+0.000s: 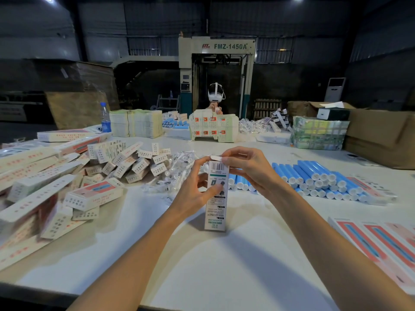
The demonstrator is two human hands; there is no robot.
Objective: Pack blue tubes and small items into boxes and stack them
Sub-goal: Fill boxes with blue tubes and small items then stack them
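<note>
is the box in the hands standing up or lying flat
Standing up. The box rests on its short end on the table; the left hand grips its side, the right hand pinches its top flap.

white table (224,261), boxes (94,196), blue tubes (314,178)

At the right edge, flat cartons (370,241) are cut off; the upright box (216,213) hides some blue tubes (311,175), its small print unreadable.

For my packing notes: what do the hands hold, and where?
The left hand grips the upright box at its upper side; the right hand pinches its top flap.
</note>
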